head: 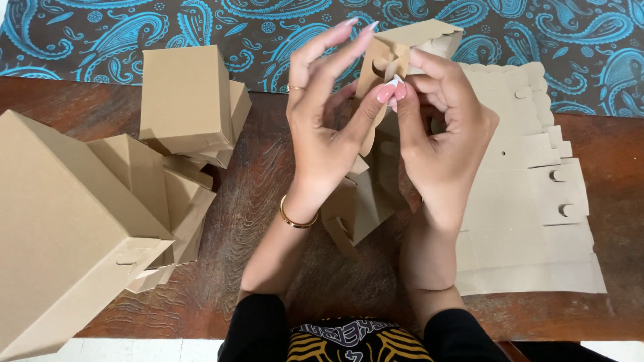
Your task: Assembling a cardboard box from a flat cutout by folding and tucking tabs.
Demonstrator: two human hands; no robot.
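Dark wood desk point(268, 181) is covered at the rear by paisley cloth (blue). Above it, a half-folded cardboard box point(376, 181) is pinched by left hand point(329, 134) and right hand point(439, 144), fingers point(388, 90) closed on its flap.

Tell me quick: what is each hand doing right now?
Left hand: thumb and forefinger pinch a flap of the half-folded cardboard box; other fingers spread.
Right hand: closed on the same box's upper flap.
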